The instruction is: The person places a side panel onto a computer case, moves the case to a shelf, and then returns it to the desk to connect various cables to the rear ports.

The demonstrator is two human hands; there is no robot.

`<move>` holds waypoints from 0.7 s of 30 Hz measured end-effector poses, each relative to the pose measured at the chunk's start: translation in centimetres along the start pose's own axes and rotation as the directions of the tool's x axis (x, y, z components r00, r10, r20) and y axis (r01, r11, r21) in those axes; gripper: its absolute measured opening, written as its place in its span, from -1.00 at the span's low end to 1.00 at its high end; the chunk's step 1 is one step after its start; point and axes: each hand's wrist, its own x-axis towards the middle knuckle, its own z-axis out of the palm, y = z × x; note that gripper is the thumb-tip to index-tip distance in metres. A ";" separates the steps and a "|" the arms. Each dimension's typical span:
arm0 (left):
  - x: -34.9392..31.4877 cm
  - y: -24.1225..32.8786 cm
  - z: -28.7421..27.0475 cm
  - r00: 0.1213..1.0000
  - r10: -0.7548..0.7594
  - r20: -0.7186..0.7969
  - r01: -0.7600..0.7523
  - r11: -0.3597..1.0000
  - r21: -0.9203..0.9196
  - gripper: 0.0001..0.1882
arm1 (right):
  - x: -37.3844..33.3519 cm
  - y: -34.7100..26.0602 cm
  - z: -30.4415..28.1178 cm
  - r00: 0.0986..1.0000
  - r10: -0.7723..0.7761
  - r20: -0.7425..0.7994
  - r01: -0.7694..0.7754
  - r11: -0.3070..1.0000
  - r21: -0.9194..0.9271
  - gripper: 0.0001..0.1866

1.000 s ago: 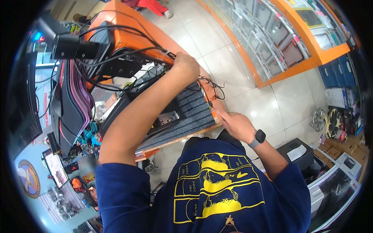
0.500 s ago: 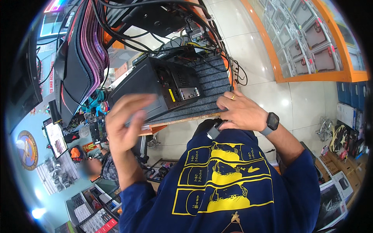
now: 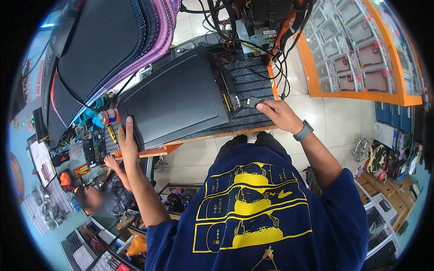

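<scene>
A black computer case (image 3: 174, 97) lies on its side on the ribbed grey bench mat, its rear ports facing right. My left hand (image 3: 129, 143) grips its near left corner, with one digit on the top panel and the others along the side, partly hidden. Beyond the rear end of the case, my right hand (image 3: 278, 115) pinches a small flat black piece (image 3: 254, 102) with a white patch, just above the mat. Its exact kind is not clear.
Stacked mouse pads (image 3: 149, 40) hang over the upper left. Loose black cables (image 3: 282, 72) run down the bench's far right. A can (image 3: 108, 117) and a yellow-handled tool (image 3: 112, 134) sit left of the case. Another person (image 3: 117, 192) works at lower left.
My left hand has come down from the air onto the case's corner. My right hand has lifted the small black piece from the bench's front edge to over the mat. The view has shifted.
</scene>
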 end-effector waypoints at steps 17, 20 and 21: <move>2.5 1.7 1.5 0.979 -0.033 0.202 0.062 0.988 -0.138 -0.16 | -0.8 4.5 1.5 0.971 -0.209 -0.118 0.188 0.967 -0.171 -0.74; 2.3 2.0 1.5 0.971 -0.055 0.233 0.091 0.985 -0.146 -0.02 | -0.6 4.3 1.7 0.937 -0.327 -0.122 0.285 0.918 -0.274 -0.74; 2.4 1.9 1.4 0.972 -0.058 0.230 0.093 0.985 -0.145 -0.02 | -0.5 4.1 1.7 0.920 -0.370 -0.125 0.313 0.890 -0.333 -0.75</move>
